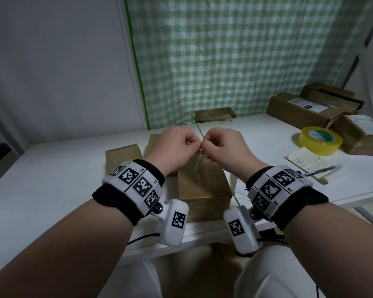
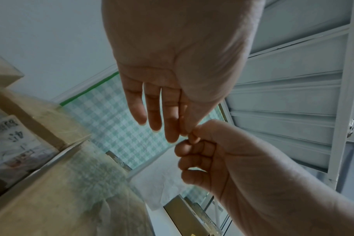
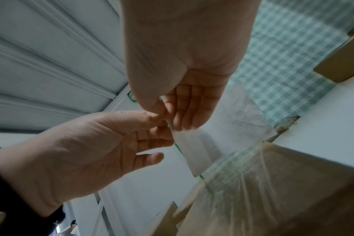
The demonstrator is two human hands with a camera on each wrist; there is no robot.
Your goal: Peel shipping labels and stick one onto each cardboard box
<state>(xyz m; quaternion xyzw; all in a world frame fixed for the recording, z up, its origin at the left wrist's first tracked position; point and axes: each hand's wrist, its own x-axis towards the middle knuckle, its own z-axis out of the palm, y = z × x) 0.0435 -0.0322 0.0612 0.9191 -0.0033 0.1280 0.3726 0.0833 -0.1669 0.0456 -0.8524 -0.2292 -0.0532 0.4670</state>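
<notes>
Label corner being split from its backing, held up over the box

The label (image 3: pixel 189 143) hangs edge-on between both hands, above the taped cardboard box (image 1: pixel 202 186) on the white table (image 1: pixel 52 168) — left hand (image 1: pixel 177 143) and right hand (image 1: pixel 222 145) each pinch it w/ thumb + forefinger, tips nearly touching. Imo go slow, peel at a low angle, keep the sticky side off your fingers — then lay it flat on the box top.

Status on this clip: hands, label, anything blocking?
Left hand and right hand both pinch the label, held up edge-on. Box directly below, top bare. Nothing in the way.
</notes>
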